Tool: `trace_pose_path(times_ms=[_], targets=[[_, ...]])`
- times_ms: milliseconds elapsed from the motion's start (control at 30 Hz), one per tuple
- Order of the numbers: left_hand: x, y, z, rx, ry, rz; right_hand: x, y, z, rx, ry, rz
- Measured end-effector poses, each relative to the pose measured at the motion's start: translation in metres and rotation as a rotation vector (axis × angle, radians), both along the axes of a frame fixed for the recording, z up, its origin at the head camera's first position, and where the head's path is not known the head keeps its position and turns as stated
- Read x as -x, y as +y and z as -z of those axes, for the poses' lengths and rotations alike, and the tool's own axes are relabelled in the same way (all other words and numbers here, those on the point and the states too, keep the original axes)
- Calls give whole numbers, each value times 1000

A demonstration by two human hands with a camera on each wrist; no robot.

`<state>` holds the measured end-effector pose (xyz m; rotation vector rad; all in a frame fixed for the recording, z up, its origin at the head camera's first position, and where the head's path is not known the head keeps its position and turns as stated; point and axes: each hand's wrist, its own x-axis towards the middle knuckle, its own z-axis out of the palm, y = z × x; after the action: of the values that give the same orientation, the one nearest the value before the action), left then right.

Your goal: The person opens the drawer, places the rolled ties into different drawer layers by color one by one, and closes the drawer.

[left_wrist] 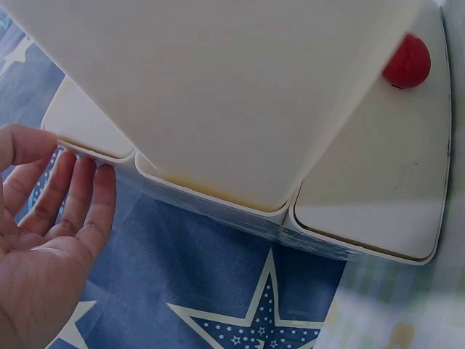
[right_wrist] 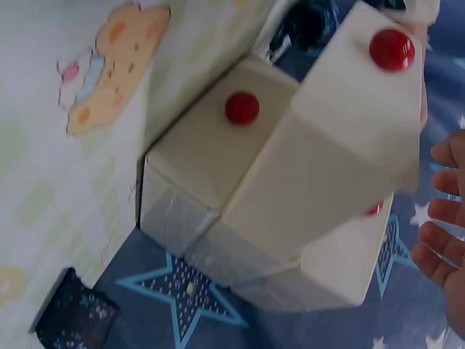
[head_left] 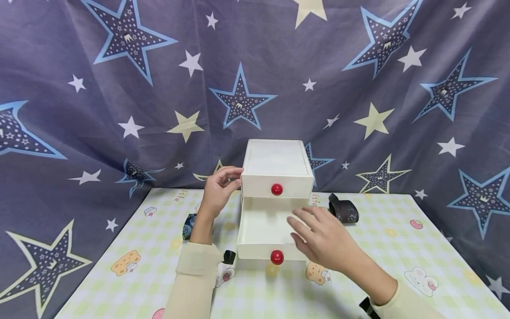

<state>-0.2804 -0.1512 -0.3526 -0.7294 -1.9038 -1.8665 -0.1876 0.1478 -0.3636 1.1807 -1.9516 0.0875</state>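
Observation:
A white drawer cabinet (head_left: 277, 158) with three stacked compartments stands at the back of the table. Its middle drawer (head_left: 263, 221) is pulled far out, and the part of the inside that shows holds nothing. The top drawer is closed, as is the bottom one (right_wrist: 211, 138); each drawer has a round red knob. My left hand (head_left: 220, 188) touches the left side of the top compartment with its fingertips, the thumb near the front edge. Over the right side of the pulled-out drawer hovers my right hand (head_left: 324, 237), fingers loosely spread, holding nothing.
Right of the cabinet lies a dark floral band-like object (head_left: 344, 210). A similar blue one (head_left: 189, 227) is partly hidden behind the left forearm. The table wears a checked cloth (head_left: 143, 270) with cartoon prints. A star-patterned curtain (head_left: 167, 97) hangs close behind.

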Motion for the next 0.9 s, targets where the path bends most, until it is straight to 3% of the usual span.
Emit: trace_pose_path(times_ms=[267, 433, 667, 900], targets=[[0, 2, -1, 1, 2, 2, 14, 36, -16, 83, -96, 124], [0, 2, 0, -2, -3, 2, 27, 58, -17, 105, -136, 203], [-1, 1, 1, 1, -18, 3, 48, 87, -7, 79, -241, 356], [-1, 0, 1, 7, -14, 1, 73, 112, 12, 35, -320, 442]])
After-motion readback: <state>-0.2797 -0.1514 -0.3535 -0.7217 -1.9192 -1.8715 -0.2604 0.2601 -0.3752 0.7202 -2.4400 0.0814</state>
